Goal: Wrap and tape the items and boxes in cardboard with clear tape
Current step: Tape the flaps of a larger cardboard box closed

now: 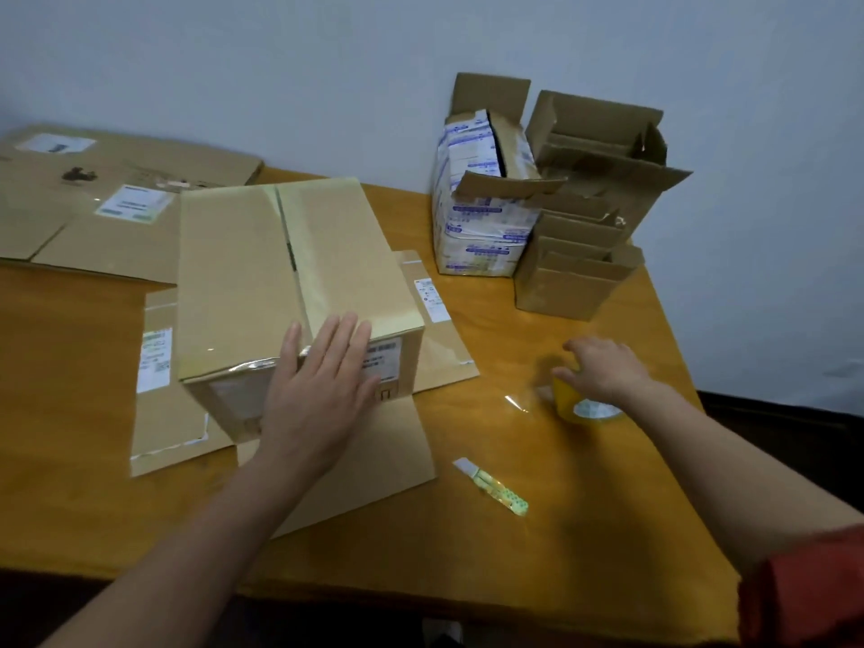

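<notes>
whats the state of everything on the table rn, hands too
large box: closed, top seam taped, standing on flattened cardboard
left hand: flat, fingers straight, pressing the box's near top edge
right hand: blurred, fingers curled over the tape roll
tape roll: loose end peeled out
cutter: lying on the table, untouched
printed box: open, flaps up
plain box: open, folded cardboard inside

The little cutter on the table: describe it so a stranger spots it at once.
Start at the wooden table. Just right of the flat cardboard under the big box lies the cutter. It alone is slim, green and dotted.
</notes>
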